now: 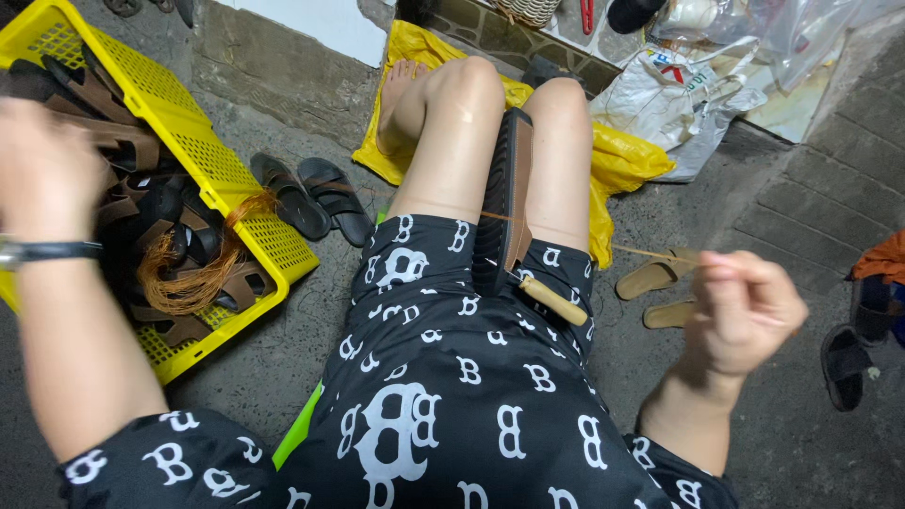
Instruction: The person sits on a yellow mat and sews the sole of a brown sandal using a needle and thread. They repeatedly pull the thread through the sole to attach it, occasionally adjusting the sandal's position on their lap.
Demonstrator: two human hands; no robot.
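Two hands at work: my right hand (745, 316), at three o'clock, pinches taut thread (650, 253); my blurred left hand (42, 179), grip unclear, reaches the yellow crate (212, 155). Overpulling could topple the sandal sole (504, 203).

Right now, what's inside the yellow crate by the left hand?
The yellow crate holds dark brown sandals and a bundle of tan cord. The left hand covers part; lower layers are hidden.
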